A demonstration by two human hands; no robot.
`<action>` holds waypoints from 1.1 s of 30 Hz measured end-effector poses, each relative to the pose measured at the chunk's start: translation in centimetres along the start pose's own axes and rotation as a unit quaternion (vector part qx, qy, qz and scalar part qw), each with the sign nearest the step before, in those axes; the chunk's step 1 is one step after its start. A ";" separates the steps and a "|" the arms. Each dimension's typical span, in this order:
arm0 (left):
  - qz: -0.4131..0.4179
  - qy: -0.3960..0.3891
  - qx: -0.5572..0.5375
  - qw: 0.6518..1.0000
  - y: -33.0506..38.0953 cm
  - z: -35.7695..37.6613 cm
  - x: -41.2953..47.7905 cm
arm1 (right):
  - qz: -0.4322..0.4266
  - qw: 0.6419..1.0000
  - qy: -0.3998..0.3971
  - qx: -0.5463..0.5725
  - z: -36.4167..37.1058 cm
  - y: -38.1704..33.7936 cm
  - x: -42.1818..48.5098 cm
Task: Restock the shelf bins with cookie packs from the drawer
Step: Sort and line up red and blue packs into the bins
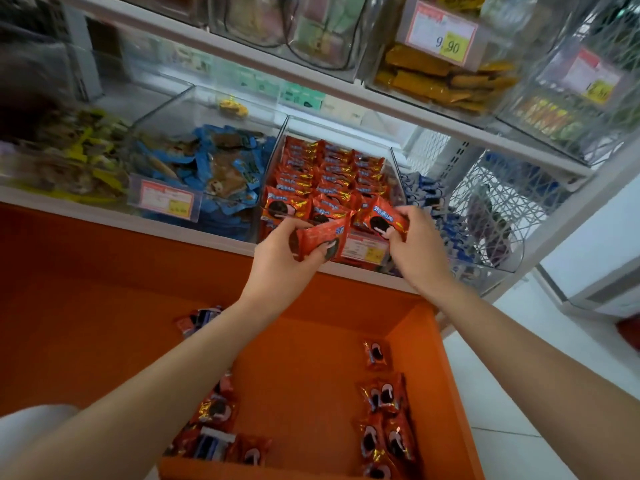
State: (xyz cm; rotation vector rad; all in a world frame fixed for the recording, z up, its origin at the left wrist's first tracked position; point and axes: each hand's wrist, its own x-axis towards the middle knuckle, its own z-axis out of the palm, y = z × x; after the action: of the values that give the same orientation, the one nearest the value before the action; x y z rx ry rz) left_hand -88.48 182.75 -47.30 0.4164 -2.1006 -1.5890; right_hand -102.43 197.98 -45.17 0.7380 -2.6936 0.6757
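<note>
My left hand (284,252) grips a red cookie pack (320,239) just in front of the clear shelf bin (394,161), which holds rows of the same red packs (332,174). To its right, my right hand (415,242) pinches another red cookie pack (386,216) at the bin's front right corner. Below, the open orange drawer (426,358) holds several loose red packs (384,396) along its right side and a few more packs (214,410) under my left forearm.
A bin of blue-wrapped snacks (207,168) stands left of the red bin, and a wire basket with blue packs (450,216) stands on the right. The upper shelf (311,81) carries bins with orange packs and price tags. White tiled floor (519,393) lies right of the drawer.
</note>
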 end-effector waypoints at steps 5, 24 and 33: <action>0.000 0.039 -0.030 0.999 0.5 -1.5 0.5 | -0.061 0.986 0.003 -0.156 0.6 -0.5 3.3; 0.000 0.009 -0.022 1.000 -0.3 -2.6 0.7 | -0.064 0.945 -0.120 -0.298 1.9 0.6 6.7; 0.008 -0.029 -0.030 0.999 -0.1 -2.0 0.8 | -0.104 0.942 -0.065 -0.312 2.0 0.1 6.6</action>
State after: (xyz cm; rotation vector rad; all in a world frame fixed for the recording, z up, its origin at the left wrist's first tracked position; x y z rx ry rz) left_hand -88.13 180.70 -46.84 0.3361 -2.0879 -1.6700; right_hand -108.25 194.33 -44.43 0.8794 -2.6442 -0.2853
